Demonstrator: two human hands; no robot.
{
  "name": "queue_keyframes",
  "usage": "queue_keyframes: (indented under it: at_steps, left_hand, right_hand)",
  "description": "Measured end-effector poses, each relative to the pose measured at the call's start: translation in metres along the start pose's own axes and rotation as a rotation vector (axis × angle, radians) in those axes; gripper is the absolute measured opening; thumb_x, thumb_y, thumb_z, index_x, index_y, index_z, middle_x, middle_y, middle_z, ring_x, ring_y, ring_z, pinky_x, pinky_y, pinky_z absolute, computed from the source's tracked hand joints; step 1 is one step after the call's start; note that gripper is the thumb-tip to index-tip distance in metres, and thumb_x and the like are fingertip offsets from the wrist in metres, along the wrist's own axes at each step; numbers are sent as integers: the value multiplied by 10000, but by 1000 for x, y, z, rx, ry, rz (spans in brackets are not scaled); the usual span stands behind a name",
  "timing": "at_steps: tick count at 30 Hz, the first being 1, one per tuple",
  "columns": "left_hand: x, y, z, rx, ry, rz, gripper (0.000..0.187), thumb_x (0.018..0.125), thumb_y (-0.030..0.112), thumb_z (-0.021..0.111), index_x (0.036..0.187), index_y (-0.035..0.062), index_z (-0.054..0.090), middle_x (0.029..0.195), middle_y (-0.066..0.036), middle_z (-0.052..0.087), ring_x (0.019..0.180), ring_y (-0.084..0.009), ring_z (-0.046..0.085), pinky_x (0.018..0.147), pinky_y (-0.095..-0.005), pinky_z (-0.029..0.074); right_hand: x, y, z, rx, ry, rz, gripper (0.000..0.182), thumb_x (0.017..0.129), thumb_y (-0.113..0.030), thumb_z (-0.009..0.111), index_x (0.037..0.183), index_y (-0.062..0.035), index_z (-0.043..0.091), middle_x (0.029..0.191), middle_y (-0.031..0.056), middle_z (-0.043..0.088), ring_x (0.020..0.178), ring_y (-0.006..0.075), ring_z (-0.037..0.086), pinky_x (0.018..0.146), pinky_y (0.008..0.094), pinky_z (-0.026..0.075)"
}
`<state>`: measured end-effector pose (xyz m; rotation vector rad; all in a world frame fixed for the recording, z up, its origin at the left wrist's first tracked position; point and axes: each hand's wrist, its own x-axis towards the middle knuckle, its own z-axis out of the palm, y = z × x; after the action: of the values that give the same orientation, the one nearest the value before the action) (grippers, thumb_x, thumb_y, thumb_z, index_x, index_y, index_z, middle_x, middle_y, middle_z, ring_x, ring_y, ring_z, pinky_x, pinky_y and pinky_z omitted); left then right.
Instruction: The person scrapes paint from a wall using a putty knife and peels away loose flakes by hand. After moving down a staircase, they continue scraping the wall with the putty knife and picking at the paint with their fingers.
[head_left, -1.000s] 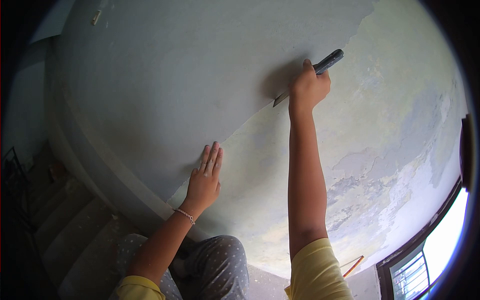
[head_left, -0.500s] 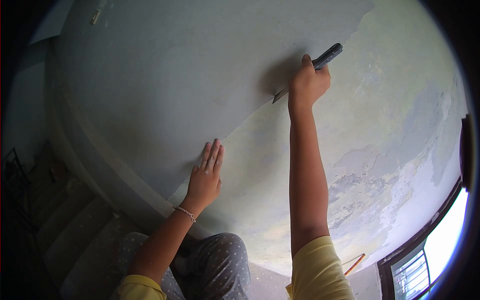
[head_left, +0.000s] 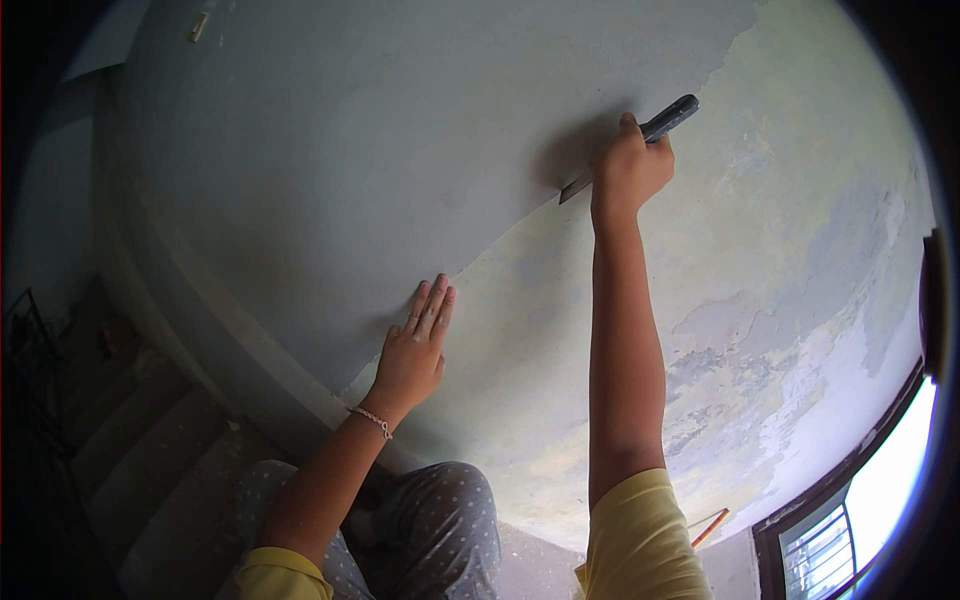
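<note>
My right hand (head_left: 634, 172) is closed around the dark handle of a scraper (head_left: 672, 117). Its thin metal blade meets the wall (head_left: 400, 130) at the diagonal line where grey coating borders a paler, yellowish-green area. Part of the blade is behind my fingers. Lower and to the left, my left hand (head_left: 415, 345) rests against the wall with fingers stretched out, close to the same line. It holds nothing. A bracelet (head_left: 371, 418) circles my left wrist.
Peeling, flaking patches (head_left: 740, 360) mark the wall at right. Stairs (head_left: 150, 450) descend at lower left beside a dark railing (head_left: 35, 350). A barred window (head_left: 820, 560) is at lower right. My bent knee (head_left: 450, 510) is close to the wall.
My right hand and the scraper have shifted slightly right along the coating's edge. My left hand stays flat on the wall, with the view shifting a little.
</note>
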<state>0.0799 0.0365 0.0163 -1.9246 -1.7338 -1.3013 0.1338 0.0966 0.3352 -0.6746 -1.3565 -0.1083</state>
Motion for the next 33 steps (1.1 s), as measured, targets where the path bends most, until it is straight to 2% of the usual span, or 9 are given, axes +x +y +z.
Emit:
queue_keyframes:
  at_steps: [9, 12, 18, 20, 33]
  left_hand:
    - [1, 1, -2, -12, 16, 2, 943, 802, 81, 682, 1585, 61, 156, 1672, -99, 119, 1518, -266, 219, 796, -323, 532]
    - [0, 0, -7, -36, -20, 17, 887, 817, 50, 626, 1573, 23, 163, 1659, -151, 129, 1511, -310, 223, 852, -359, 539]
    - [1, -1, -6, -37, -39, 12, 893, 817, 48, 626, 1578, 37, 159, 1661, -143, 129, 1513, -299, 220, 854, -361, 536]
    - [0, -2, 0, -35, 17, 9, 942, 806, 69, 680, 1587, 76, 155, 1674, -84, 117, 1517, -258, 223, 792, -329, 531]
    - [0, -1, -6, -32, -28, -4, 937, 817, 70, 673, 1591, 79, 145, 1677, -74, 106, 1519, -262, 216, 809, -338, 520]
  right_hand:
    - [14, -2, 0, -6, 20, -32, 196, 829, -113, 615, 741, 58, 583, 669, 168, 629, 644, 310, 620, 697, 420, 476]
    - [16, -2, 0, -11, 12, -26, 200, 826, -114, 619, 732, 57, 577, 664, 167, 627, 640, 310, 619, 694, 424, 475]
    - [19, -8, -1, -28, 9, -34, 216, 819, -119, 628, 707, 57, 566, 650, 167, 621, 621, 312, 613, 686, 426, 475]
    - [25, -6, 0, -44, 13, -35, 222, 816, -120, 630, 700, 57, 563, 647, 166, 620, 616, 311, 612, 682, 426, 474]
    - [54, -11, -3, -56, 35, -42, 237, 799, -122, 626, 662, 57, 556, 627, 173, 613, 599, 304, 602, 659, 425, 473]
